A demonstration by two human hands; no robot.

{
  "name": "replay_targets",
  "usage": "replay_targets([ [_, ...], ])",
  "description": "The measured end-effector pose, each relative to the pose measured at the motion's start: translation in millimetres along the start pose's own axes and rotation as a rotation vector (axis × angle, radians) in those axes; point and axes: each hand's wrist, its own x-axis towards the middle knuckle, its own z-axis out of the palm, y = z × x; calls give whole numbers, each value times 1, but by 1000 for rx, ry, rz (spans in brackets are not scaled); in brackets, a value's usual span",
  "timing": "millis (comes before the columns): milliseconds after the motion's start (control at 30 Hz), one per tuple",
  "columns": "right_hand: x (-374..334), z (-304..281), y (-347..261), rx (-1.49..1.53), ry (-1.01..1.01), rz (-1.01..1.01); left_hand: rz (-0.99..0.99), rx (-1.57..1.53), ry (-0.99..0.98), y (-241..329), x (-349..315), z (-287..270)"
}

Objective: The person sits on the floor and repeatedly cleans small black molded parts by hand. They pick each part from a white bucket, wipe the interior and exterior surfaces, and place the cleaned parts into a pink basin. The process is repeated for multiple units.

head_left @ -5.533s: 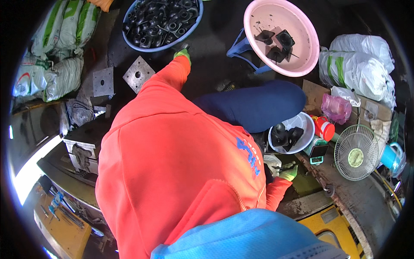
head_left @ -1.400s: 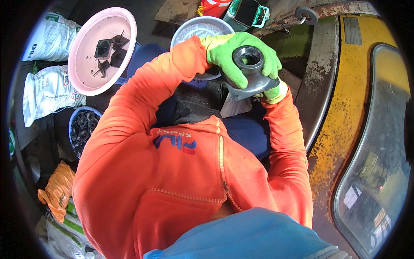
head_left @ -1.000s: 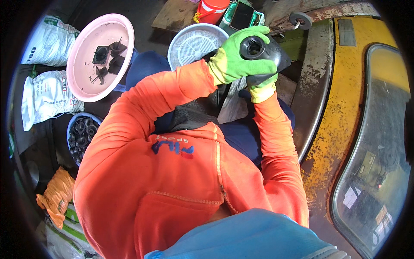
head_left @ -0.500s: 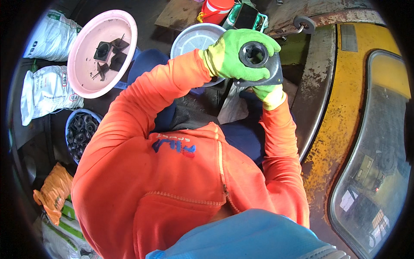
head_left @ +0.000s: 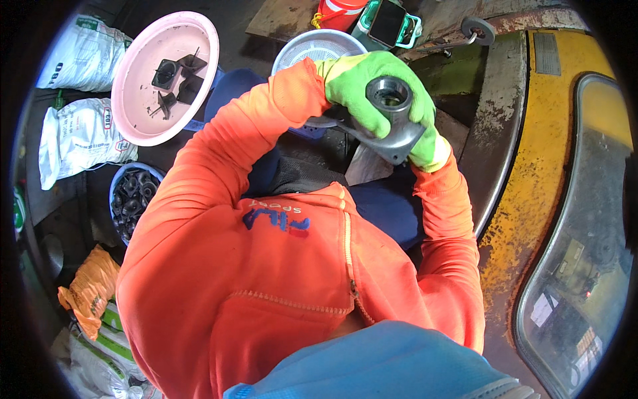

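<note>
At far left we have white sacks (head_left: 86,56), an orange bag (head_left: 92,286) and then a blue basin (head_left: 137,166) full of black parts (head_left: 133,199). Next, our pink basin (head_left: 174,41) holds a few more. The colander (head_left: 318,45) is just beside our left hand (head_left: 362,83), which curls around the neck of a black fitting (head_left: 393,137), its round opening upward. Our right hand (head_left: 430,149) clasps its right side, fingers partly hidden; beyond stands a yellow panel (head_left: 528,159) with a window (head_left: 581,246)
</note>
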Motion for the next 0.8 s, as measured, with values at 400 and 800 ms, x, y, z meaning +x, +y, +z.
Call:
replay_targets([
  [400, 31, -11, -16, -757, 423, -482, -172, 349, 350, 4, 15, -14],
  [800, 35, 9, -18, -670, 456, -456, 208, 365, 642, -6, 13, 19],
])
